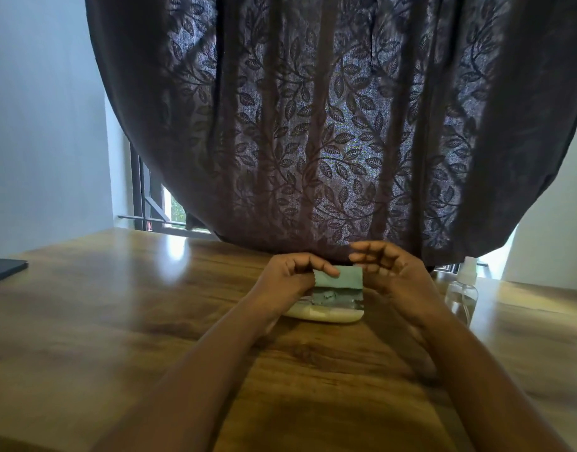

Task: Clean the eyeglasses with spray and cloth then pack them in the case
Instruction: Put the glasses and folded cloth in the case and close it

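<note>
Left hand [288, 275] pinches the small green folded cloth [337, 277] over the pale oval case [323, 314] on the wooden tabletop [117, 321]; right hand [388, 269] hovers, fingers loosely curled, holding nothing; eyeglasses apparently inside, unclear — lay the cloth flat before closing.

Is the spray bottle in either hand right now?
No, the spray bottle stands alone on the table, right of the right hand.
</note>
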